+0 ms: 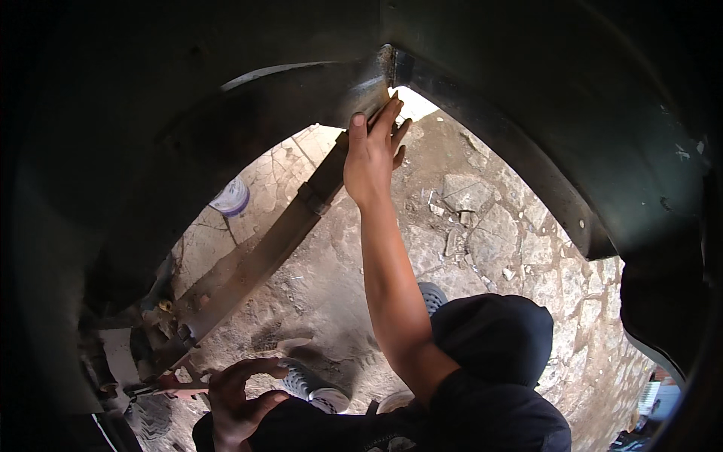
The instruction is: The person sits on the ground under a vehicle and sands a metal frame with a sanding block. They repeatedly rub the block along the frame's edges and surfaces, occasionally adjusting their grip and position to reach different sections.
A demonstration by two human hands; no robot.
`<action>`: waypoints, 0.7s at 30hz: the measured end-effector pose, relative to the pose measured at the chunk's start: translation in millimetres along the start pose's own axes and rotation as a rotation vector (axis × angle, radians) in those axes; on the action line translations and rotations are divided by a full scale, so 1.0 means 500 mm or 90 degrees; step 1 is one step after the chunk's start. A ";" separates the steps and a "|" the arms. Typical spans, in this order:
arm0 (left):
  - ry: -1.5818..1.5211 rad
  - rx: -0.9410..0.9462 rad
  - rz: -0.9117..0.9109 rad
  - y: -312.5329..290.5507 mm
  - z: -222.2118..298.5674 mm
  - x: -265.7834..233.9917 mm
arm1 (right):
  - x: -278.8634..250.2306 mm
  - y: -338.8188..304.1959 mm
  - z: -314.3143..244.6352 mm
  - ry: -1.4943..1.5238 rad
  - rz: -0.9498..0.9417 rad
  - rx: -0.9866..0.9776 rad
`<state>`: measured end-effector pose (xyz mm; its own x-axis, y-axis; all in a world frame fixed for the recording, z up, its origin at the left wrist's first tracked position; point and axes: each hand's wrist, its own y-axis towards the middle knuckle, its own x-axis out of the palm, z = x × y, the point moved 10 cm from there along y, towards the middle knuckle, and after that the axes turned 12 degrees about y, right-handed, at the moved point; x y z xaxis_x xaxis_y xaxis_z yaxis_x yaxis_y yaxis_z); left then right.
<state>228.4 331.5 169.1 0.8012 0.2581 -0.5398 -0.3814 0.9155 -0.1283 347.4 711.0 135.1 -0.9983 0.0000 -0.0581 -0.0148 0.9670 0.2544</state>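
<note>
My right hand (370, 154) reaches up to the lower edge of a dark curved metal panel (369, 94), near where two panels meet in a peak. Its fingers are stretched and lie against that edge; whether something thin is under them I cannot make out. Just beneath it, a long dark metal bar (263, 260) with a band around it slants down to the left. At the lower left, my left hand (239, 395) is held with fingers bent and thumb apart, nothing visible in it. It is near the bar's lower end, beside metal parts (117, 358).
Dark green bodywork (633, 143) arches over and around me. Beyond the bar, a white and purple tub (231, 197) stands on the paving. Broken stone (467, 192) and rubble cover the ground. My grey shoe (305, 380) is below.
</note>
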 end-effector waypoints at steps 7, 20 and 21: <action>0.038 0.029 0.180 -0.014 0.004 -0.049 | 0.015 -0.039 0.008 -0.057 -0.032 -0.031; 0.069 0.129 0.193 -0.008 0.046 -0.045 | -0.013 -0.017 -0.020 -0.009 -0.071 -0.051; 0.047 0.178 0.178 -0.001 0.058 -0.038 | -0.008 -0.030 -0.018 -0.006 -0.071 -0.069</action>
<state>226.5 335.0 203.5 0.6453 0.4958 -0.5812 -0.4318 0.8643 0.2579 351.3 694.1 140.0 -0.9895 -0.1033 -0.1008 -0.1324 0.9277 0.3492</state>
